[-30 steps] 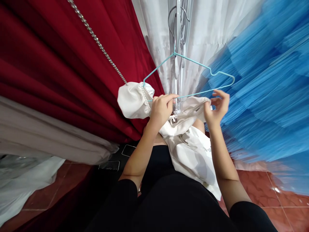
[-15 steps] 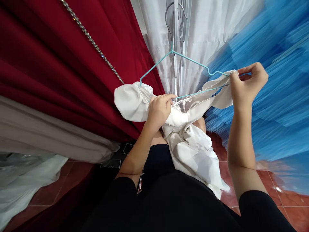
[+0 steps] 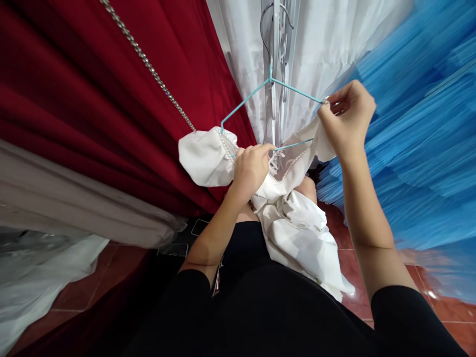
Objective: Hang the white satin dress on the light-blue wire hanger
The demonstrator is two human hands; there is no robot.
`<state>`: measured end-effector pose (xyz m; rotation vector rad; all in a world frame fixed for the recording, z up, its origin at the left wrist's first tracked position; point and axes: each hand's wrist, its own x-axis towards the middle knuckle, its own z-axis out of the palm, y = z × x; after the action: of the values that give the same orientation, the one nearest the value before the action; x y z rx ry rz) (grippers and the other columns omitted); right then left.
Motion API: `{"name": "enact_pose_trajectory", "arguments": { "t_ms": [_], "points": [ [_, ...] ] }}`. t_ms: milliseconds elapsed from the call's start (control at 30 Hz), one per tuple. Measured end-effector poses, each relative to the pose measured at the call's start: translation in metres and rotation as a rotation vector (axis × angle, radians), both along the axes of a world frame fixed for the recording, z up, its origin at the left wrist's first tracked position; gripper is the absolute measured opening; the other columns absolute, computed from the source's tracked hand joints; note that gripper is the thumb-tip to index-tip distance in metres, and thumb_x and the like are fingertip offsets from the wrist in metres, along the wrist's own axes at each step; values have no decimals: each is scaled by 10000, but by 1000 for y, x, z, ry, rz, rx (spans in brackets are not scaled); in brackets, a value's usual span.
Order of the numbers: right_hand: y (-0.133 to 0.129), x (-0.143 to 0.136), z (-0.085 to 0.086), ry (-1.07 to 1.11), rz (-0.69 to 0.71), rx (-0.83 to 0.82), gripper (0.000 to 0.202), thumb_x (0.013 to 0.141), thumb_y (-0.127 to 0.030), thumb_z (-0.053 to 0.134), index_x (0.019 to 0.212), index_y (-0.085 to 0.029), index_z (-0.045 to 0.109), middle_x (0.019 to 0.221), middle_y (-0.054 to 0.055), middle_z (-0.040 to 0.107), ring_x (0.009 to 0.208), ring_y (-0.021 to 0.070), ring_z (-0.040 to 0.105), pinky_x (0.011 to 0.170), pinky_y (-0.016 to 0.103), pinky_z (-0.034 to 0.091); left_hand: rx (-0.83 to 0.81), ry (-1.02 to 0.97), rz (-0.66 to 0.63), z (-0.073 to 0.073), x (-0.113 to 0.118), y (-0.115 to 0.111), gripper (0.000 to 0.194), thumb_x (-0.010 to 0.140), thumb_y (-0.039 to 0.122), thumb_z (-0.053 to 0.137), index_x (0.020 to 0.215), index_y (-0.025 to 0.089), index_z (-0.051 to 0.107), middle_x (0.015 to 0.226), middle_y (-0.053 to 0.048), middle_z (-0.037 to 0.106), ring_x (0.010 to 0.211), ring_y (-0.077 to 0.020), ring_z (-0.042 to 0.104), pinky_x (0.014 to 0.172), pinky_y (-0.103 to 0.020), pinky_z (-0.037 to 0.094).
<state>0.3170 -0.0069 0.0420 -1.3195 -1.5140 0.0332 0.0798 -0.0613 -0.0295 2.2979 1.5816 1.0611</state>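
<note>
A white dress [image 3: 293,238] with pearl-like trim along its neckline hangs over my lap. Its left puffed sleeve [image 3: 204,156] sits on one end of a light blue wire hanger [image 3: 247,99]. My left hand [image 3: 253,168] is closed round the hanger's lower bar and the dress's neckline. The fingertips of my right hand [image 3: 349,116] pinch the pearl-edged shoulder strap against the hanger's right arm. That hand hides the hanger's right end. White ties [image 3: 275,161] lie loose inside the neckline.
A metal rail [image 3: 275,64] with several hanger hooks runs ahead, before white fabric [image 3: 316,44]. Deep red fabric [image 3: 167,44] with a sparkling trim [image 3: 148,64] hangs at left, ruffled blue tulle [image 3: 416,148] at right. Reddish tiles [image 3: 111,272] cover the floor.
My right hand has moved left and slightly up, bringing the dress strap inward along the hanger's right arm. The right part of the neckline has slackened. My left hand keeps its grip.
</note>
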Motion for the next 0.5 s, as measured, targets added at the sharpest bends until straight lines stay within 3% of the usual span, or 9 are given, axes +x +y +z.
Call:
{"name": "enact_pose_trajectory", "arguments": {
  "t_ms": [67,167,333,433,500],
  "points": [
    [-9,-12,-15,-18,50,64,187,1015,-325,697,915,-241,563,953,-8,650,801,102,622,815,328,556,31,-4,22,-2,-4,0,400,997,59,511,1108,291,818,952,-34,826,960,-292,728,967,-434,488],
    [-34,-32,-47,9,138,90,265,1070,-515,614,1065,-251,642,1023,28,682,843,149,663,804,357,582,45,-24,22,-2,-7,-2,385,1023,71,494,1109,290,799,954,-33,819,971,-290,708,1012,-452,468],
    [-58,-63,-98,78,452,-279,387,1063,-520,631,1357,-270,609,716,-63,640,573,132,565,621,311,466,95,-61,-17,-7,-1,-8,352,1101,148,479,1214,263,791,1119,-54,837,1054,-281,715,1084,-474,472],
    [-55,-68,-116,167,410,-269,362,1094,-561,561,1299,-264,592,753,-50,646,637,145,602,658,312,450,194,-117,-102,-16,2,-19,332,1131,215,491,1318,247,764,1377,-80,793,1250,-274,714,1154,-484,498],
    [-53,-70,-122,225,348,-210,379,1106,-621,514,1227,-273,599,759,-42,629,662,152,596,674,318,450,291,-182,-45,-21,0,-26,291,1123,254,533,1302,259,762,1463,-90,746,1366,-279,678,1210,-504,502]
  ]
}}
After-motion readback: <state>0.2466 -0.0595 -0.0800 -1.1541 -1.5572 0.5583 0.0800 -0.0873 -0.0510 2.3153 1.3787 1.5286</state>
